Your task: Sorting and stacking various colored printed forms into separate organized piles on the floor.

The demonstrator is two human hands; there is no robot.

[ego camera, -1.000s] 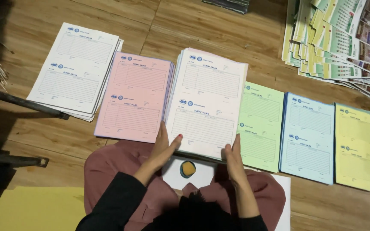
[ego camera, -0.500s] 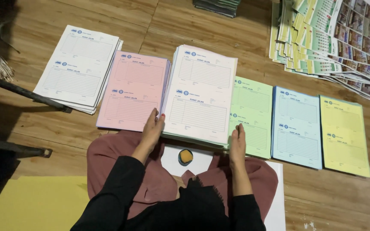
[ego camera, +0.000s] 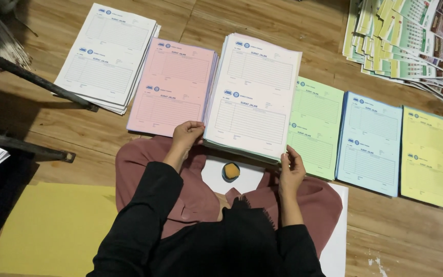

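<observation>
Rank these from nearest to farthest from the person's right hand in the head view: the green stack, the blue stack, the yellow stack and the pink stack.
From the right hand:
1. Green stack, just beside it, up and right.
2. Blue stack, further right.
3. Pink stack, left, past the white stack.
4. Yellow stack, far right.

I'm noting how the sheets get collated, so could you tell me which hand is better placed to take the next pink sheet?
Probably the left hand: it grips the thick collated stack at its near left corner, right beside the pink pile. The right hand holds the opposite corner, by the green pile.
</observation>
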